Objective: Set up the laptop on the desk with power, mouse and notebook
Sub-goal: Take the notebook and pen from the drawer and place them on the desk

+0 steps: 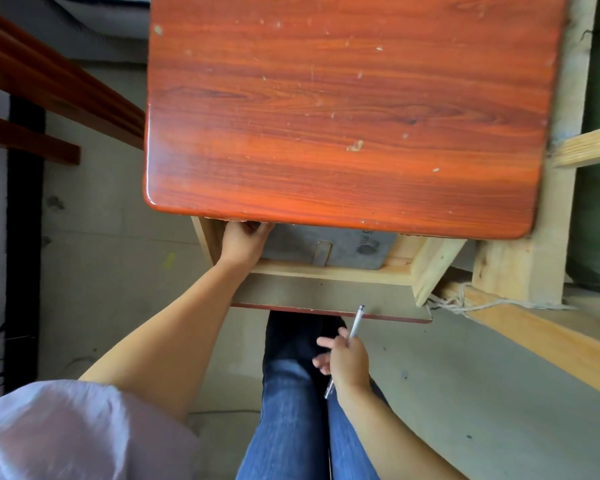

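Desk [343, 109]: red-brown wood-grain top, nothing on it; light wooden frame beneath.
Drawer [326, 289]: pulled out under the near edge, front panel toward the legs.
Grey case [329, 251]: flat, lying in the drawer, mostly hidden under the desktop; a tan strap or clasp at its near edge. Probably a laptop in a felt sleeve, though contents not visible.
Left hand [241, 242]: reaching into the drawer, fingers curled at the left end of the case, tips tucked out of sight under the desktop; firm hold or mere touch, cannot tell.
Right hand [347, 358]: near the knees, closed around a pen [352, 336], thumb and forefinger loosely spread.
Handling, as a judgement: stiff, fairly heavy, breakable; felt gives friction, but one end alone would tip it. Better slid forward until clear of the desktop, then supported under both short ends.
Snag: the pen occupies the second hand.
Mouse, power lead, notebook: not in view.
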